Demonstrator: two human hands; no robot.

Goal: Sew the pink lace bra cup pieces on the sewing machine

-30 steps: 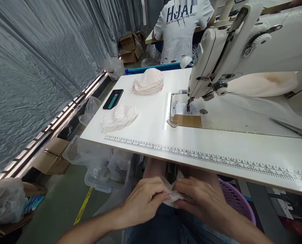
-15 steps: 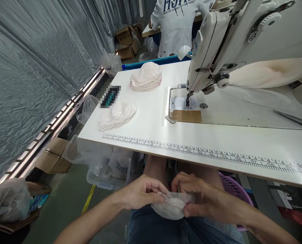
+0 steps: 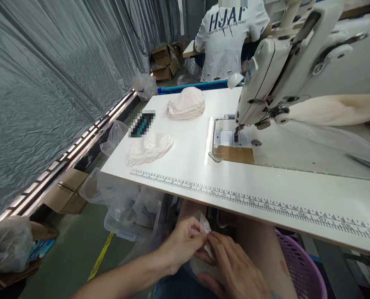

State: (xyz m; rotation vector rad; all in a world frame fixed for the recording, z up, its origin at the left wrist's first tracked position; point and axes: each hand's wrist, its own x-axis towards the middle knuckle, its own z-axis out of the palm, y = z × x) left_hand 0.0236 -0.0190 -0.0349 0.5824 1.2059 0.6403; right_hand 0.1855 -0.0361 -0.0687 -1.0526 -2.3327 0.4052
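Over my lap, below the table edge, both hands are on a small piece of sheer white fabric with lace trim (image 3: 206, 226). My left hand (image 3: 186, 241) pinches the lace between thumb and fingers. From the other side my right hand (image 3: 230, 259) closes round the fabric, its fingers covering much of the piece. The two hands nearly touch. On the white table lie a stack of pale pink fabric pieces (image 3: 186, 104) and a white lace-edged stack (image 3: 149, 148). A sewing machine (image 3: 266, 74) stands at the right, its needle over the metal plate.
A printed ruler scale (image 3: 234, 201) runs along the table's front edge. Scissors (image 3: 365, 164) lie at the right. A purple basket (image 3: 309, 265) stands beside my leg, a clear plastic bin (image 3: 125, 220) at the left. A person in a white shirt (image 3: 224, 41) sits beyond the table.
My hands have come closer together and turned the lace-trimmed fabric from lying across to nearly upright. My right hand now covers more of it. The view has shifted slightly.
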